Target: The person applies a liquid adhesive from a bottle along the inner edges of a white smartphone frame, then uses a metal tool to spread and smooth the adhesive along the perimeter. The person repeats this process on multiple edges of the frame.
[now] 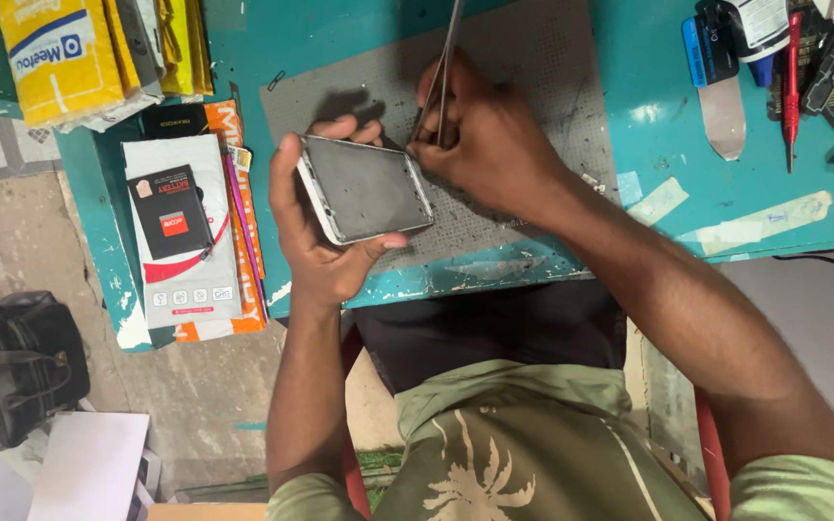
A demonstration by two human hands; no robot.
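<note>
Phone frame [364,188] sits gripped in left hand [316,241]; right hand [480,140] pinches tweezers [444,72] at its top corner, seemingly mid-prying; steady, fine tip placement likely matters next

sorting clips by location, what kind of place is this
Probably a phone repair bench: the left hand holds an opened phone, the right hand works tweezers over a grey work mat, screwdriver nearby.

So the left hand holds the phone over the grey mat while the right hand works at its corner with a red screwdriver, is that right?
Not quite: the right hand holds metal tweezers, not a red screwdriver. The red screwdriver lies unused at the bench's far right. The left hand does hold the phone over the grey mat, as the head view shows.
</note>
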